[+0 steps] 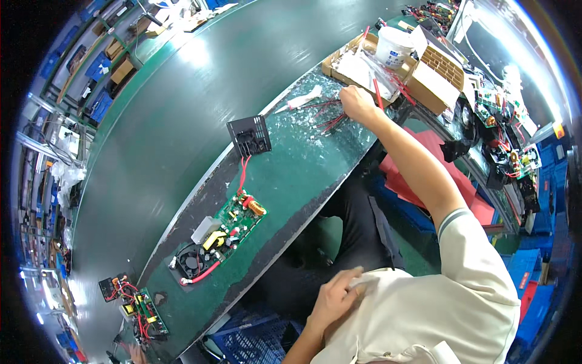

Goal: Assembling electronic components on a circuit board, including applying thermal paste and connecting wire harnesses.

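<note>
My right hand [359, 104] reaches to the far right of the bench, fingers curled down at a bunch of thin red and black wires [330, 123]. What lies between its fingertips is hidden. My left hand [335, 298] rests near my waist, holding nothing, its fingers loosely bent and apart. Mid-bench lies a green circuit board [233, 219] with a copper coil and a grey block. A black fan [191, 261] on a plate adjoins its near-left end. Red wires join the board to a black vented panel [249, 136] with a fan. A white tube [306, 98] lies beside the wires.
A cardboard tray [337, 68] holds a white bucket [393, 48] and red wires. Next to it stands a divided cardboard box [438, 71]. At lower left is another board assembly [145, 312], with another person's hand [137, 353] nearby. A blue crate [254, 340] sits below the bench.
</note>
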The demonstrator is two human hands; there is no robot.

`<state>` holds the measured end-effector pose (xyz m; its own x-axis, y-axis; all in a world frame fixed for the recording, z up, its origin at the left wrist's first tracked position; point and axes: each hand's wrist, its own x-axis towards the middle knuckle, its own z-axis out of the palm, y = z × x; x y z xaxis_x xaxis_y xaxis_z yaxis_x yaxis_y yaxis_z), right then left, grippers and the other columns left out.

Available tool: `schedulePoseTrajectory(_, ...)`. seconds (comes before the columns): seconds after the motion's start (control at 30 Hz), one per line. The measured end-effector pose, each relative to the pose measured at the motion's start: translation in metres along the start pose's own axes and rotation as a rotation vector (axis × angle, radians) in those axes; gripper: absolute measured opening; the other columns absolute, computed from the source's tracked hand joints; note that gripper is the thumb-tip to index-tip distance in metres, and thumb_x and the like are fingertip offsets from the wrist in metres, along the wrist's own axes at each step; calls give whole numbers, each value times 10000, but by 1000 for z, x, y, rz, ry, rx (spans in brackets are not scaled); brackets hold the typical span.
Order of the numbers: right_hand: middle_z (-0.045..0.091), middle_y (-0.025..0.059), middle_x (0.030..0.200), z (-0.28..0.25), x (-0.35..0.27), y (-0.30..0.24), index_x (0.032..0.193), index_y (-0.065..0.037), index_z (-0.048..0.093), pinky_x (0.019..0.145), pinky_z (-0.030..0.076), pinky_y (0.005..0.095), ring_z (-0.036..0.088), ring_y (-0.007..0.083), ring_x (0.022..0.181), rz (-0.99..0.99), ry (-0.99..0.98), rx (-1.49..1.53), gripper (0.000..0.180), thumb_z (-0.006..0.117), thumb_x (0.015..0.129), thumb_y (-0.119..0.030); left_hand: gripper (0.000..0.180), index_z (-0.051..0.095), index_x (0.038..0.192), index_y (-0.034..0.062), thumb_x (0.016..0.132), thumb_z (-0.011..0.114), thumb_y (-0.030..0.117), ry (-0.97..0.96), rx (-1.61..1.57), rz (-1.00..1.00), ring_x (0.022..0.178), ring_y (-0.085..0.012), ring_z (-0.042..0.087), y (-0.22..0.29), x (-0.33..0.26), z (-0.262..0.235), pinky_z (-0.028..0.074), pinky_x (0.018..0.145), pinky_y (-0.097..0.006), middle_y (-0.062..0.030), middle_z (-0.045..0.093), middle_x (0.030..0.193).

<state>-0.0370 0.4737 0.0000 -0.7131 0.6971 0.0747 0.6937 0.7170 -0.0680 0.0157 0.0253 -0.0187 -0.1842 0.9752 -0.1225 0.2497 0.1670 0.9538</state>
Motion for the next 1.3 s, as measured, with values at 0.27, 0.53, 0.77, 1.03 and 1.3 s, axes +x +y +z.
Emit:
schedulePoseTrajectory(0.27, 621, 219, 1045, 1, 4, -13, 972, -27, 631, 771, 533, 490, 654, 400, 924, -92, 216, 187, 176, 551, 847, -122, 445, 594, 1263, 24, 834, 549, -82, 78, -99, -24, 951, -229, 675, 7, 6, -2, 524, 869, -322, -153, 632, 1169)
schedulePoseTrajectory(0.53, 597, 162, 999, 19, 10, -31, 957, -44, 642, 782, 508, 475, 631, 371, 897, -177, 180, 162, 161, 539, 841, -86, 440, 609, 1252, 27, 816, 651, -18, -84, -199, -108, 953, -192, 663, 14, 9, 4, 516, 869, -303, -146, 624, 1179)
schedulePoseTrajectory(0.77, 589, 124, 885, -13, -40, -63, 917, -33, 566, 699, 530, 416, 635, 333, 800, -507, 393, 350, 129, 611, 800, -61, 405, 587, 1237, 5, 847, 694, -16, 499, -374, -55, 973, -155, 640, -2, 29, -59, 530, 884, -312, -67, 651, 1108)
schedulePoseTrajectory(1.03, 625, 93, 1006, -55, -125, -129, 964, -42, 578, 703, 537, 356, 642, 253, 825, -920, 434, 370, 261, 680, 724, -51, 319, 578, 1243, 35, 957, 630, 166, 735, -977, -50, 918, -182, 661, 29, 74, -129, 543, 784, -280, -92, 664, 1056)
schedulePoseTrajectory(1.3, 627, 70, 1016, -46, -123, -147, 935, -40, 593, 691, 478, 330, 615, 198, 794, -1016, 509, 414, 229, 636, 726, -120, 312, 607, 1190, 25, 890, 688, 48, 728, -1037, -70, 821, -160, 675, 30, 77, -150, 573, 719, -251, -59, 672, 979)
